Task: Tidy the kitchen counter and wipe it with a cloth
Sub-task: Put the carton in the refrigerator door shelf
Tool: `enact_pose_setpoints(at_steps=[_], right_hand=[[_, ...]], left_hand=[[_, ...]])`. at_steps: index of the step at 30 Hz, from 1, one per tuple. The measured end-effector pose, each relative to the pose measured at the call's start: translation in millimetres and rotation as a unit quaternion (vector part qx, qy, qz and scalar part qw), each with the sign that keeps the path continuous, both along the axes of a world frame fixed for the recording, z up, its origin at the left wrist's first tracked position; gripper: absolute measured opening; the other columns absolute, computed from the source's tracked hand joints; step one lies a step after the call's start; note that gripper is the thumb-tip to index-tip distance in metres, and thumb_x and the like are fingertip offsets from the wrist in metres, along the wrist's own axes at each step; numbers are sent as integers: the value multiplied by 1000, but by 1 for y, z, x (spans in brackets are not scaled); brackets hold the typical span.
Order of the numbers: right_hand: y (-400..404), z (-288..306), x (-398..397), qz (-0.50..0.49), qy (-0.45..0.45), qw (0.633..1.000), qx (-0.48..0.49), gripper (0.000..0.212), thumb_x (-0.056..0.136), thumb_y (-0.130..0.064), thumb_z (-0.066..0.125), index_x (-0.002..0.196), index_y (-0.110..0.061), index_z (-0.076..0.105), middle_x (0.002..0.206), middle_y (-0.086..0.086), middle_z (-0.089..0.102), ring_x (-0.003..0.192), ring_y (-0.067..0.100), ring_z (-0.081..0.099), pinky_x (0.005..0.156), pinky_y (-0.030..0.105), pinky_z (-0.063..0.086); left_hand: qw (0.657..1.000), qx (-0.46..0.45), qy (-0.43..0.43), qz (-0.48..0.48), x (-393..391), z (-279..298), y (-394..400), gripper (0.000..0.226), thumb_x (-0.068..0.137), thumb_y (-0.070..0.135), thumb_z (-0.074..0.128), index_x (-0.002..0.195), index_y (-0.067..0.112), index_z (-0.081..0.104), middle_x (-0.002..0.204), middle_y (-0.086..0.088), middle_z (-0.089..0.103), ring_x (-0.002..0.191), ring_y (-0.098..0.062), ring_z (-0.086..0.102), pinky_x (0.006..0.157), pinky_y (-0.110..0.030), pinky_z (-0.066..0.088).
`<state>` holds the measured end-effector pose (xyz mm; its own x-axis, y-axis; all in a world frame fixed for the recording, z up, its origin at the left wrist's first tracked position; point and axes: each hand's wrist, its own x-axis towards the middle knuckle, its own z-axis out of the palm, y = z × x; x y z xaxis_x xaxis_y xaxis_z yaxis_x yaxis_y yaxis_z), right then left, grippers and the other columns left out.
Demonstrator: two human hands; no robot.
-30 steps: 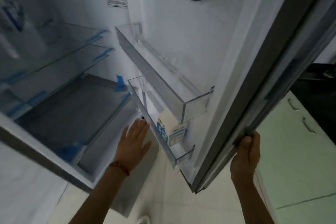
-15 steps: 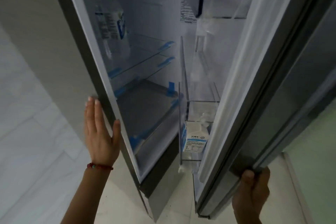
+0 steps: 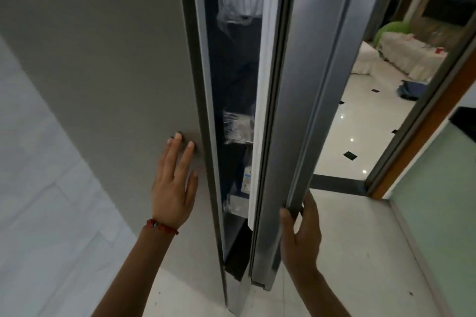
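Observation:
A tall grey fridge [image 3: 116, 80] fills the left and middle of the head view. Its door [image 3: 304, 100] stands only a narrow gap from the body. My right hand [image 3: 300, 234] grips the door's outer edge low down, thumb on one side and fingers round the other. My left hand [image 3: 175, 183] lies flat with straight fingers against the fridge's side wall, next to the front edge. Through the gap a white and blue carton [image 3: 247, 179] shows in the door shelf, mostly hidden. The inside is dark.
A white tiled wall [image 3: 38, 188] runs along the left. A pale green cabinet front [image 3: 438, 201] stands at right. Behind the door a doorway opens onto a glossy white floor [image 3: 360, 123] with black insets and a room with furniture. Light floor tiles lie below.
The fridge door has swung from wide open to almost closed, drawn by my right hand. My left hand left the inside of the fridge and now rests on its outer side wall.

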<state>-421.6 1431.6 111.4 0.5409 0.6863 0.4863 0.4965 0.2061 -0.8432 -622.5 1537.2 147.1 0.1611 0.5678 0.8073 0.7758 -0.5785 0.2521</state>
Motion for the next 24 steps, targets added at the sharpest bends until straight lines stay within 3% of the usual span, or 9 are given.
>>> enact_pose_setpoints(at_steps=[2,3,8,13,16,18,21,23,24], right_hand=[[8,2,-17,32,-15,999,-6,58,80,-68,38,132,-46,25,125,-41,40,111,-15,47,90,16,47],[13,3,-26,52,-21,998,-11,57,81,-67,39,132,-49,23,125,-43,38,113,-13,47,91,15,47],[33,2,-68,57,-48,997,-37,63,83,-66,31,136,-33,20,140,9,45,127,22,47,100,42,48],[32,2,-68,63,-30,997,-35,67,82,-66,35,139,-34,23,142,7,43,128,25,46,101,45,47],[27,2,-56,106,-28,993,-49,70,78,-69,37,136,-31,23,143,-6,35,134,17,37,107,36,39],[22,-4,-46,118,-45,989,-75,68,79,-71,33,134,-32,26,145,-5,38,135,12,35,109,30,34],[4,-21,-29,91,-83,984,-130,63,82,-70,25,133,-34,28,146,-2,40,135,6,33,108,12,26],[-16,-30,-19,61,-87,980,-170,70,81,-72,21,136,-30,30,146,-2,40,133,1,30,100,-3,17],[-29,-35,-13,46,-88,977,-189,76,79,-74,18,137,-26,33,146,-2,40,132,0,29,100,-3,15]], left_hand=[[1000,-20,-9,-5,-6,-1,0,46,96,34,26,139,18,25,146,-11,23,141,-12,12,116,-25,18],[999,-30,-10,-6,-8,-1,0,46,96,34,27,138,16,28,146,-12,24,139,-17,17,114,-30,23],[998,-62,-9,-17,-17,2,-1,49,95,40,24,138,17,29,147,-11,24,133,-24,27,101,-39,36],[996,-77,-7,-34,-21,4,-2,50,91,31,36,138,16,29,147,-8,21,134,-22,23,99,-44,41],[994,-100,-10,-37,-21,4,-6,52,89,32,37,139,18,26,149,-11,22,136,-21,21,100,-44,41],[992,-116,-20,-46,-21,4,-10,52,89,35,36,138,19,27,150,-12,23,135,-21,23,99,-44,42],[988,-134,-32,-68,-19,2,-24,52,90,42,34,134,14,35,145,-18,31,130,-21,28,97,-37,37],[987,-131,-35,-81,-16,1,-38,53,92,45,28,129,9,41,138,-22,42,125,-22,33,98,-34,34],[987,-128,-40,-92,-13,-1,-47,53,93,44,27,126,6,44,133,-23,46,123,-22,36,98,-33,35]])
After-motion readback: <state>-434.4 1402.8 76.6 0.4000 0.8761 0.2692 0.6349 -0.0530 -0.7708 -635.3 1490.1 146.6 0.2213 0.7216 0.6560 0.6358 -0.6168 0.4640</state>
